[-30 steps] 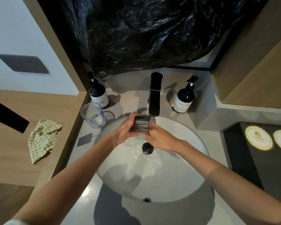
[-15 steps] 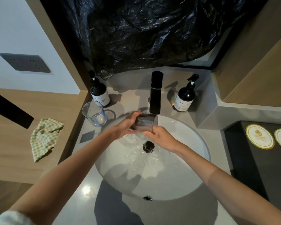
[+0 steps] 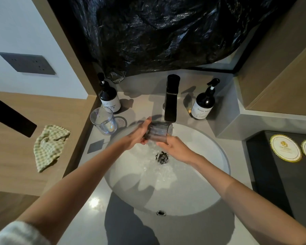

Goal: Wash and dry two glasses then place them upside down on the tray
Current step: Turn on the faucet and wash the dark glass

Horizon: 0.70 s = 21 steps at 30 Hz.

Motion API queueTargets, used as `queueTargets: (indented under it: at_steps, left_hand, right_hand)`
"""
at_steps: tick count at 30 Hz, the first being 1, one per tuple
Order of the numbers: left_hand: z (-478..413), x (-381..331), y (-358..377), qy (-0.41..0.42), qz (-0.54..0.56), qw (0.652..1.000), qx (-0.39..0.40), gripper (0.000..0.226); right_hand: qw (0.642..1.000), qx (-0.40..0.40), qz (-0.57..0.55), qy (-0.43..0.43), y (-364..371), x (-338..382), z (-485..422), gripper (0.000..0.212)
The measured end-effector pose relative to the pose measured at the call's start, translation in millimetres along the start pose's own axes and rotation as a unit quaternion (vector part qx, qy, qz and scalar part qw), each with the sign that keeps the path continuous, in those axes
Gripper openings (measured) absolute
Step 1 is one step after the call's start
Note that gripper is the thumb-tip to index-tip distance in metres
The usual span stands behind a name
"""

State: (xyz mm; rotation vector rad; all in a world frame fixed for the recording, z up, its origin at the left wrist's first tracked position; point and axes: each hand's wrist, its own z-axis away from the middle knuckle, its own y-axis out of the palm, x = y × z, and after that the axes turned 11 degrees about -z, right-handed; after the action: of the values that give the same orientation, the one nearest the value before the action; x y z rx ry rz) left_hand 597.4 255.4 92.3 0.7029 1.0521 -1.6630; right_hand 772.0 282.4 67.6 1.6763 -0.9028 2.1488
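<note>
I hold a clear glass [image 3: 158, 132] on its side under the black tap [image 3: 171, 99], above the round white sink [image 3: 210, 183]. My left hand [image 3: 137, 137] grips its left end, and my right hand [image 3: 175, 149] grips it from below on the right. Water runs over the glass and splashes around the drain [image 3: 162, 157]. A second clear glass [image 3: 103, 122] stands upright on the counter left of the sink. A black tray [image 3: 272, 174] lies at the right, with two gold-rimmed round coasters [image 3: 285, 148] on it.
Two dark pump bottles stand behind the sink, one at the left [image 3: 109, 98] and one at the right [image 3: 204, 103]. A green checked cloth [image 3: 49, 145] lies on the wooden ledge at the left. Black plastic sheeting [image 3: 166, 32] covers the wall above.
Both hands and the glass have stayed under the tap, with the glass turned slightly between them. Water keeps running into the sink.
</note>
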Motion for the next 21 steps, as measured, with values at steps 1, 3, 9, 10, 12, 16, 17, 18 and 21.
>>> queueTargets:
  at_steps: [1, 3, 9, 10, 12, 16, 17, 18, 21]
  left_hand:
    - [0.1, 3.1, 0.7, 0.018, 0.003, 1.0, 0.003, 0.043]
    - [2.0, 3.3, 5.1, 0.02, -0.003, 1.0, -0.013, 0.04]
    - [0.7, -3.2, 6.3, -0.011, -0.053, 0.998, -0.036, 0.04]
    - [0.3, -4.4, 4.4, -0.009, -0.056, 0.998, -0.03, 0.04]
    - [1.1, -6.7, 1.3, -0.012, -0.053, 0.998, -0.027, 0.043]
    - [3.0, -2.6, 0.3, -0.034, -0.027, 0.999, -0.027, 0.046]
    - [3.0, -2.0, 0.7, -0.03, -0.018, 0.999, -0.025, 0.044]
    - [3.1, -2.7, 0.9, -0.022, -0.013, 0.999, -0.023, 0.042]
    - [3.2, -7.7, 2.3, -0.005, -0.017, 1.0, -0.023, 0.037]
  right_hand:
    - [0.997, -0.005, -0.075, 0.017, 0.7, 2.8, 0.4, 0.038]
    - [0.992, -0.011, -0.119, 0.025, 4.5, 6.1, 2.8, 0.038]
    - [0.919, 0.052, 0.377, -0.1, -7.5, 0.1, 5.5, 0.052]
    - [0.912, 0.058, 0.392, -0.105, -8.7, -1.5, 5.9, 0.052]
    - [0.947, 0.043, 0.308, -0.075, -6.7, -4.8, 2.4, 0.047]
    - [0.998, -0.035, -0.004, 0.045, 3.2, 2.9, -1.4, 0.046]
    - [0.997, -0.045, -0.014, 0.062, 4.1, 3.4, 0.2, 0.051]
    - [0.997, -0.042, 0.006, 0.062, 5.0, 6.5, 2.5, 0.054]
    - [0.973, 0.036, 0.226, -0.007, -3.7, 11.5, 5.4, 0.048]
